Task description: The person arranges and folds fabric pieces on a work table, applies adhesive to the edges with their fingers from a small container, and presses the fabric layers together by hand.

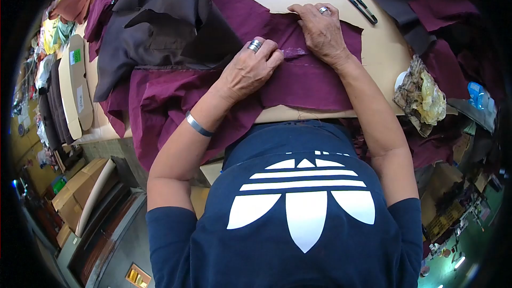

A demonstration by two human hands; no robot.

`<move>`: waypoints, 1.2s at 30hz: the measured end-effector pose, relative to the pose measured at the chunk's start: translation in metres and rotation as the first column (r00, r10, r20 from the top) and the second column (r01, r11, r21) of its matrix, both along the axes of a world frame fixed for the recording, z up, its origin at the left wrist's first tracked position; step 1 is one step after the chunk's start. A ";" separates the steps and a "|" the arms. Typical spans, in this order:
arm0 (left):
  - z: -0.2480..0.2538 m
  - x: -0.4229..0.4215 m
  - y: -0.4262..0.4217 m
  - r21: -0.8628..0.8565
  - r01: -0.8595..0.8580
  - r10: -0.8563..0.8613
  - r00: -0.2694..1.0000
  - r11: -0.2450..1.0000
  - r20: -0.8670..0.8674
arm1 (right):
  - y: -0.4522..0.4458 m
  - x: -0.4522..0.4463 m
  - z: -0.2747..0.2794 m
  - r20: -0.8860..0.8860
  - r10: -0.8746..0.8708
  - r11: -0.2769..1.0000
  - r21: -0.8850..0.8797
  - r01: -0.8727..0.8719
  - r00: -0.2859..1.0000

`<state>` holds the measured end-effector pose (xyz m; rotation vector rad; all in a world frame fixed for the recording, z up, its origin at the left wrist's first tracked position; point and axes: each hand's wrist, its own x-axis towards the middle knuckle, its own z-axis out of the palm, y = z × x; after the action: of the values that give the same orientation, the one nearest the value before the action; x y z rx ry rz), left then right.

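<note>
Maroon fabric (314, 88) lies over the pale table in front of me, with a stitched line running across it. My left hand (253, 66) is closed, its fingers curled on the fabric. From its fingertips a lighter purple strip (295, 52) points toward the right. Further up and to the right, my right hand (321, 31) pinches the far edge of the same cloth, its fingertips partly hidden. Dark brown fabric (160, 37) lies joined or overlapping to the left. Thread snips (358, 5) rest on the table just beyond my right hand.
A crumpled yellowish plastic bag (428, 100) sits at the table's right edge. More dark and maroon cloth (442, 8) is heaped at the far right. Cardboard pattern pieces (77, 85) stand on the left, above a cardboard box (80, 192).
</note>
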<state>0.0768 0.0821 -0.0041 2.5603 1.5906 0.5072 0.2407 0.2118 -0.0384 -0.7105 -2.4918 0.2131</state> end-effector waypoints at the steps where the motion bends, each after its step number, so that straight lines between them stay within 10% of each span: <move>1: 0.002 0.000 -0.001 0.020 0.011 -0.010 0.999 1.000 -0.035 | 0.000 -0.001 0.001 0.003 0.000 1.000 -0.002 0.000 1.000; 25: 0.009 0.001 0.001 -0.113 -0.022 -0.004 0.974 0.993 -0.225 | -0.001 -0.001 0.002 0.000 0.000 1.000 0.016 0.000 1.000; 31: 0.018 0.015 -0.013 -0.016 -0.069 0.069 0.997 0.998 0.042 | -0.001 0.001 0.003 -0.003 -0.005 0.994 -0.106 0.005 1.000; 36: 0.008 0.037 -0.041 -0.085 -0.114 0.107 0.991 0.990 -0.081 | 0.003 0.003 0.015 -0.010 0.019 0.970 -0.243 -0.021 1.000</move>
<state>0.1136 0.0406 0.0040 2.4643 1.7458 0.3424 0.2441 0.2148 -0.0230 -0.7801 -2.4914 0.5351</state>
